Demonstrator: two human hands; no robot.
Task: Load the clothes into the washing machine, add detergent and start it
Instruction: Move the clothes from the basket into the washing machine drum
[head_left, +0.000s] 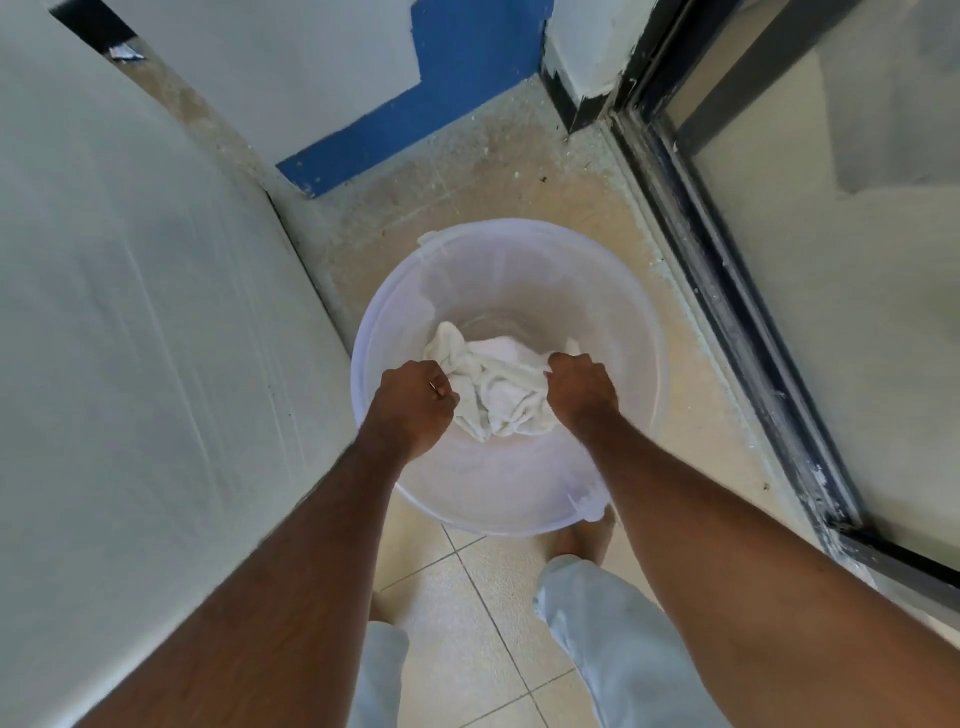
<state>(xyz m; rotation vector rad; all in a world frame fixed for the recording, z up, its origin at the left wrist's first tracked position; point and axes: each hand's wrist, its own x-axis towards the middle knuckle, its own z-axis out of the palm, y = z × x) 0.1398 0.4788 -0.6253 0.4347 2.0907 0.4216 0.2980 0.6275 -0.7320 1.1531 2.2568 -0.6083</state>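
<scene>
White cloth bunched inside translucent round basket on tiled floor. Left hand clamped on cloth at its 9 o'clock edge, fingers curled. Right hand clamped at 3 o'clock edge. Grey panel at 9 o'clock of basket; dark-framed glass door at 3 o'clock.
</scene>
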